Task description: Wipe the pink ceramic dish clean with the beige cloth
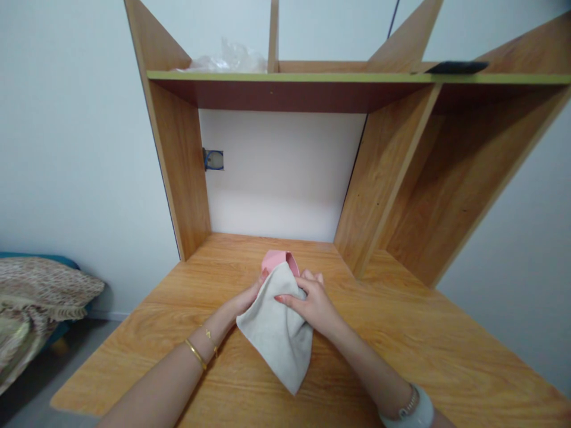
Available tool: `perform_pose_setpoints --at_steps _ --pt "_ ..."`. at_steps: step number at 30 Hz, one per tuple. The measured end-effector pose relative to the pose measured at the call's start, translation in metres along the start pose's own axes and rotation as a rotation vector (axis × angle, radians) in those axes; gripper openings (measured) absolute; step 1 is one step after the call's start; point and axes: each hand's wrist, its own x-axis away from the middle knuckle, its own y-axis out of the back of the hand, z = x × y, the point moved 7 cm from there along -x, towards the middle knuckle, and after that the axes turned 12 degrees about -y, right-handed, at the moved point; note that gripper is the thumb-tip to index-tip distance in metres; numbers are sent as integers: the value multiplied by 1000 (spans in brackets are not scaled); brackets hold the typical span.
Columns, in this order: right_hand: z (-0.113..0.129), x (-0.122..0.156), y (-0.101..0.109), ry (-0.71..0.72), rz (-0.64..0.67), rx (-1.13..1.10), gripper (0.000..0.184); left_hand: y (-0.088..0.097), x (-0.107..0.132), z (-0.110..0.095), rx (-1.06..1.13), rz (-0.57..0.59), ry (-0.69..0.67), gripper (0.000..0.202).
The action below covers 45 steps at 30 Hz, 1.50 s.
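Note:
A pink hollow container (273, 259), its opening turned to the right, is held above the wooden desk; its exact kind is hard to tell. My left hand (257, 290) is closed around its left side, with the fingers partly hidden. Draped over the near side of the container is a light grey cloth (279, 327), one corner hanging down toward me. My right hand (312, 300) pinches the cloth against the container's right side, thumb on top of the fabric.
The wooden desk (401, 345) carries a shelf unit (392, 172) at its back. On the upper shelf lie a clear plastic bag (227, 59) and a dark flat object (457, 67). An open wall socket box (215, 160) shows blue wire. A patterned throw (40, 291) lies at far left.

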Motion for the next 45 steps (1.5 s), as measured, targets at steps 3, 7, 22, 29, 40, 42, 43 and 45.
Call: perform_pose_setpoints --at_steps 3,7,22,29,40,42,43,45 --pt "9 2 -3 72 63 39 25 -6 2 1 -22 49 40 60" --pt "20 7 -7 220 137 171 21 -12 1 -6 -6 92 -22 64" --pt "6 1 -2 154 84 169 24 -25 7 -10 107 196 6 77" --pt "3 -1 -2 77 77 36 21 -21 6 5 -1 175 78 69" --pt "16 6 -2 314 163 292 12 -17 3 -21 123 117 -134 68" --pt "15 6 -1 298 155 264 12 -21 6 -19 135 187 -88 73" --pt "13 6 -1 282 147 243 13 -23 8 -19 144 224 -76 74" --pt "10 4 1 231 117 187 16 -26 11 -20 154 280 -73 73"
